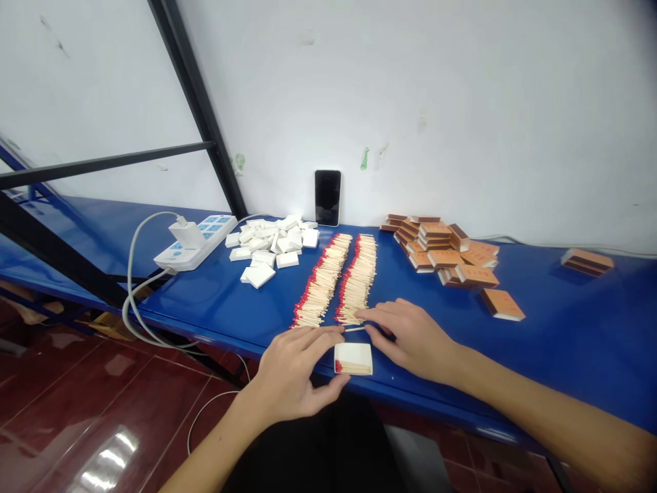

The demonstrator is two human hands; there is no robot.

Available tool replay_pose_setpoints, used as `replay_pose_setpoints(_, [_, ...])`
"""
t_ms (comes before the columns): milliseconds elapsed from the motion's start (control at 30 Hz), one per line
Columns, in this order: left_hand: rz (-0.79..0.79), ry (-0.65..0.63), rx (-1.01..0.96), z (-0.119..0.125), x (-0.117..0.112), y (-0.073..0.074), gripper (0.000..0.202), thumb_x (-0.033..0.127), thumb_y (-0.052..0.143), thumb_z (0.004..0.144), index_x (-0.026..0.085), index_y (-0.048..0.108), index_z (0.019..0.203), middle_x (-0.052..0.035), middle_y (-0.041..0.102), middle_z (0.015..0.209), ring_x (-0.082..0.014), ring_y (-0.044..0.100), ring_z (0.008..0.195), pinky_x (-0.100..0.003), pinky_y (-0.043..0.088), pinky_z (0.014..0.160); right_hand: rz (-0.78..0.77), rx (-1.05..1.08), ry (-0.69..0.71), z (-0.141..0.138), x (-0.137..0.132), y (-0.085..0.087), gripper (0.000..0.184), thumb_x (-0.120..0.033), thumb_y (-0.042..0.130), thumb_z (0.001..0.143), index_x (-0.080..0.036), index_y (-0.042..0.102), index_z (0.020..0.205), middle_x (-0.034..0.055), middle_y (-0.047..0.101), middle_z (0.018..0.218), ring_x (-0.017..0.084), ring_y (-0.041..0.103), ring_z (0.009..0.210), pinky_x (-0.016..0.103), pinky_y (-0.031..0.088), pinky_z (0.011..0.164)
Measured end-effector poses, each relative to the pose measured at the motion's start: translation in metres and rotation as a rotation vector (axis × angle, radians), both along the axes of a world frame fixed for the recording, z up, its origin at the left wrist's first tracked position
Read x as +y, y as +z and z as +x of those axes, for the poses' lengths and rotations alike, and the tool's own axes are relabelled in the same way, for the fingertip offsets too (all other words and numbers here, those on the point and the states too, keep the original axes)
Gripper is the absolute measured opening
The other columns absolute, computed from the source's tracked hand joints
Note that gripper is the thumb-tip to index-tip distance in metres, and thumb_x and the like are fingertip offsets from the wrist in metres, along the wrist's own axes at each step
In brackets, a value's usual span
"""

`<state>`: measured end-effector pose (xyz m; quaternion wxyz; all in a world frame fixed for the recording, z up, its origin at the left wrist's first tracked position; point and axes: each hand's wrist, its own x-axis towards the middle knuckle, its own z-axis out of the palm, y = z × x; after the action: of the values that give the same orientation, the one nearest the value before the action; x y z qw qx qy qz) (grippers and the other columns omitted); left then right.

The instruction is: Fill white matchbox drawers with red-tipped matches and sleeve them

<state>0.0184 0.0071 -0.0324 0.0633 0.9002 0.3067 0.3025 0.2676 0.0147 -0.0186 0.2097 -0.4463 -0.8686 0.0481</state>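
A white matchbox tray [354, 353] partly filled with red-tipped matches lies at the table's front edge. My left hand [298, 373] is curved around its left end, thumb at the near edge and fingers at the far side. Just beyond the tray is a loose matchstick [354, 329]. My right hand [410, 339] has its thumb and index finger closed at the right end of that matchstick, with the index fingertip by the near end of the right row of matches [359, 277]. Another long row of matches [323, 281] runs beside it, red heads to the left.
White empty-looking trays [272, 243] are heaped at the back left. Orange matchbox sleeves [441, 253] are piled at the back right, with others lying farther right. A phone [327, 197] leans against the wall. A power strip [195, 243] with cables sits left, near a black metal frame [205, 116].
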Motion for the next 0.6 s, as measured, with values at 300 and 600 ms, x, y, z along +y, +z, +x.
replay_pose_setpoints(300, [-0.012,0.003,0.042,-0.0018,-0.0007,0.0003,0.032,0.038,0.064,0.089,0.023,0.061,0.117,-0.0058,0.074,0.119,-0.024,0.073,0.097,-0.036,0.058,0.083,-0.015,-0.006,0.047,0.0001,-0.0009,0.0025,0.03,-0.022,0.045,0.1,-0.023,0.069,0.118,0.0057,0.073,0.092,0.02,0.066,0.081,0.034,0.042,0.079])
replay_pose_setpoints(600, [-0.029,-0.006,0.044,-0.0013,0.0004,0.0004,0.033,0.038,0.065,0.09,0.024,0.059,0.118,-0.0054,0.073,0.121,-0.0247,0.073,0.099,-0.037,0.057,0.082,-0.008,-0.001,0.023,0.001,0.0,-0.0006,0.027,-0.023,0.046,0.1,-0.022,0.07,0.11,0.0056,0.074,0.094,0.021,0.066,0.084,0.034,0.041,0.078])
